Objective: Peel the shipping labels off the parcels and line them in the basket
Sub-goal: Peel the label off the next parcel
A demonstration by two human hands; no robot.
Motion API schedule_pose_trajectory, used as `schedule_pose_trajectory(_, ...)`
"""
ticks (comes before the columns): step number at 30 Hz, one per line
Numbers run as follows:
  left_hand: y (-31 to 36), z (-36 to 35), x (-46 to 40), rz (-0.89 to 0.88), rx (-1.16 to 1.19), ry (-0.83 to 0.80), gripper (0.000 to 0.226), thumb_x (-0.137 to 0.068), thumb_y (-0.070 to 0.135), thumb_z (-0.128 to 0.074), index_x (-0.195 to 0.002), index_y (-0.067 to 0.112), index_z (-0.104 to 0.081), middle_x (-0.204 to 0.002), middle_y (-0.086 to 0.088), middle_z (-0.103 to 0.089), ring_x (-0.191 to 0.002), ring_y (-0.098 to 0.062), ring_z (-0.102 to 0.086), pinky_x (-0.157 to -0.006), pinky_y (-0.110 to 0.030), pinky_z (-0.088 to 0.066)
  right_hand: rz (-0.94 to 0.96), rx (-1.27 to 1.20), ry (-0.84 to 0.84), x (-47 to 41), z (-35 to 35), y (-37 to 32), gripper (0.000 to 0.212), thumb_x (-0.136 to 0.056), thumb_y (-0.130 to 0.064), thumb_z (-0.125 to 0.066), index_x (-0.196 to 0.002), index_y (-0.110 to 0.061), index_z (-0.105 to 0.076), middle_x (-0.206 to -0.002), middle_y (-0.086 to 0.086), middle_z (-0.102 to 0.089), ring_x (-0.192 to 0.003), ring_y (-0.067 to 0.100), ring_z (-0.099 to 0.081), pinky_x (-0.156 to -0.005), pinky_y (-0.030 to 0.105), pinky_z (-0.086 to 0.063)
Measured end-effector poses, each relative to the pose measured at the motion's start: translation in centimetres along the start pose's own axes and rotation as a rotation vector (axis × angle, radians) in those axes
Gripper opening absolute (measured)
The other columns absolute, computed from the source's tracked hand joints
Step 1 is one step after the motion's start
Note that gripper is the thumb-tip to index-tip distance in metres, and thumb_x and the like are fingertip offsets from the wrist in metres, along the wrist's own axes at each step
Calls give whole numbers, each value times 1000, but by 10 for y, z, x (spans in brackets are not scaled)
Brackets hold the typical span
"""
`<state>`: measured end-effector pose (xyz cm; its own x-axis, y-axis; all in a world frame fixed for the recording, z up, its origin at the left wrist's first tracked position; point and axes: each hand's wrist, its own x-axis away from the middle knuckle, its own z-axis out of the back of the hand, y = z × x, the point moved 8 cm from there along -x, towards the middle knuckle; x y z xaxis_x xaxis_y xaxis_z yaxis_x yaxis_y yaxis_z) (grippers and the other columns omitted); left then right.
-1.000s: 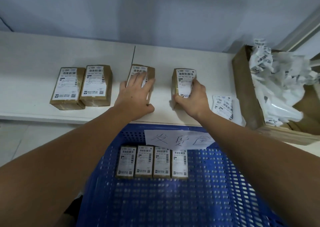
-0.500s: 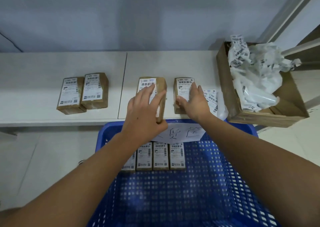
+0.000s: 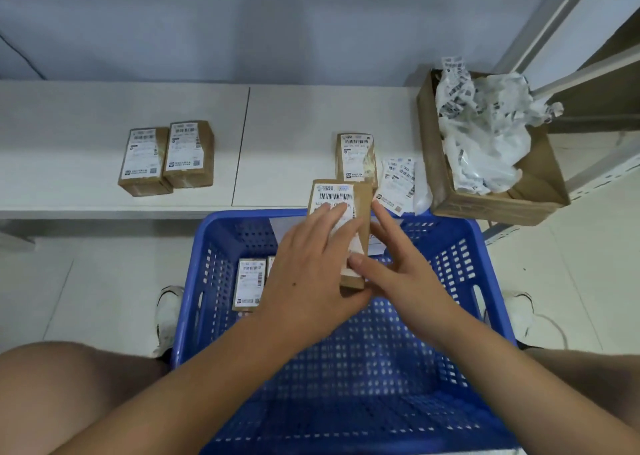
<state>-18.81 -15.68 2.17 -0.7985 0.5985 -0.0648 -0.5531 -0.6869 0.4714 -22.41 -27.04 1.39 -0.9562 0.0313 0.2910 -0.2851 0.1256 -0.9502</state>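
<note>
Two parcels (image 3: 166, 158): on the shelf, well up and left of the hands, touching side by side, labels up.
Basket (image 3: 221, 302): blue, under both hands; near edge cut off by the forearms.
Parcels in basket (image 3: 248, 284): one shows plainly just left of the left wrist; the rest of the row is hidden behind the hand.
Left hand (image 3: 311, 278): fingers straight across the label, thumb hidden beneath; it holds the held parcel (image 3: 360, 212) over the basket.
Right hand (image 3: 398, 274): fingers spread, thumb pressed against the held parcel's near corner.
Far parcel (image 3: 356, 158): on the shelf just beyond the hands.
Loose labels (image 3: 396, 186): right of it, print too small to read.
Box (image 3: 495, 205): far right, full of crumpled labels.
</note>
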Motion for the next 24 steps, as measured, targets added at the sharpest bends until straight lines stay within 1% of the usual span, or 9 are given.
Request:
schedule_pose_trajectory(4, -10, -8, 3, -8, 113, -144, 96, -85, 74, -61, -161, 31, -24, -170, 15, -9, -157, -4, 1, -129, -35, -10, -46, -43, 103, -1, 20, 16, 75, -95, -8, -66, -152, -45, -34, -135, -27, -58, -108, 14, -71, -79, 32, -61)
schedule_pose_trajectory(7, -24, -10, -6, 100, 260, -271, 105, -78, 73, -69, -162, 37, -16, -164, 31, 1, -153, 5, 5, -124, -30, -10, -71, -40, 185, -9, 43, 23, 75, -93, -12, -68, -153, -44, -35, -139, -20, -58, -114, 10, -68, -84, 38, -61)
schedule_pose_trajectory(11, -45, -7, -30, 309, 593, -312, 106, -69, 73, -67, -158, 53, -14, -162, 35, -11, -141, 3, -30, -113, -30, -38, -74, -51, 237, -20, 71, 23, 77, -93, -10, -67, -154, -43, -34, -143, -18, -54, -116, 12, -67, -83, 35, -61)
schedule_pose_trajectory(12, -46, -8, -36, 342, 680, -310, 102, -70, 71, -65, -157, 56, -15, -160, 33, -21, -134, 7, -39, -106, -24, -44, -66, -54, 235, -23, 76, 22, 77, -93, -8, -66, -154, -42, -34, -144, -18, -54, -118, 13, -67, -83, 34, -60)
schedule_pose_trajectory(14, -43, -12, -45, 362, 808, -327, 92, -74, 65, -63, -153, 62, -15, -137, 48, -40, -112, 16, -57, -89, -10, -49, -53, -44, 212, -30, 79, 20, 77, -94, -7, -65, -155, -43, -33, -146, -18, -52, -121, 16, -65, -86, 37, -60)
schedule_pose_trajectory(16, -41, -19, -54, 382, 896, -331, 90, -75, 64, -62, -150, 68, -12, -133, 50, -45, -110, 12, -64, -96, -20, -54, -44, -36, 172, -38, 80, 18, 76, -95, -8, -63, -154, -44, -32, -147, -17, -52, -123, 18, -65, -90, 42, -59)
schedule_pose_trajectory(19, -39, -29, -63, 433, 1072, -302, 100, -76, 56, -68, -153, 67, -4, -148, 20, -54, -123, -10, -66, -104, -47, -56, -23, -47, 88, -48, 72, 12, 74, -97, -7, -62, -154, -43, -32, -148, -15, -52, -125, 18, -63, -96, 43, -56)
schedule_pose_trajectory(22, -43, -35, -66, 473, 1127, -228, 92, -95, 32, -66, -155, 64, -5, -129, 23, -66, -116, -11, -71, -92, -46, -62, 19, 69, -8, -54, 63, 1, 72, -100, -8, -57, -154, -46, -29, -146, -25, -51, -127, 7, -59, -101, 37, -54)
schedule_pose_trajectory(24, -46, -35, -68, 476, 1107, -174, 89, -101, 24, -61, -156, 63, -4, -130, 27, -63, -117, -8, -69, -88, -40, -63, 22, 163, -32, -59, 61, -2, 70, -102, -13, -54, -156, -46, -24, -137, -37, -53, -122, 2, -61, -100, 34, -54)
